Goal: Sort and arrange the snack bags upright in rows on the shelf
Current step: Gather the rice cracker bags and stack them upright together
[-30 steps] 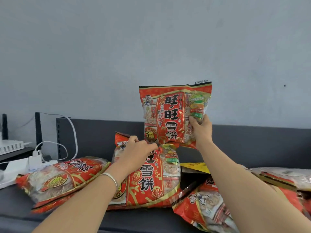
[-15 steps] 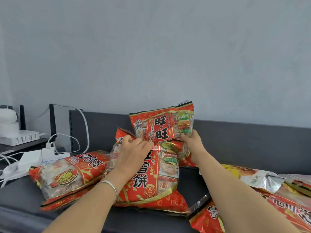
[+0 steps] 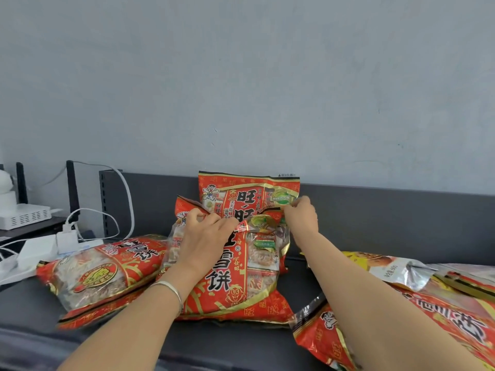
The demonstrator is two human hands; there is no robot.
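Note:
Two red snack bags stand upright on the dark shelf, one behind the other. The rear bag leans against the shelf's back panel, and my right hand pinches its right side. The front bag stands before it; my left hand grips its crumpled top. Another red bag lies flat to the left. A further red bag lies at the lower right under my right forearm.
A yellow and silver bag lies flat at the right, with more bags past it at the frame's edge. At the left stand a white router, chargers and white cables. The grey wall rises behind the shelf's back panel.
My right hand has brought the raised bag down behind the front bag, where it now stands against the back panel. My left hand has stayed on the front bag's top.

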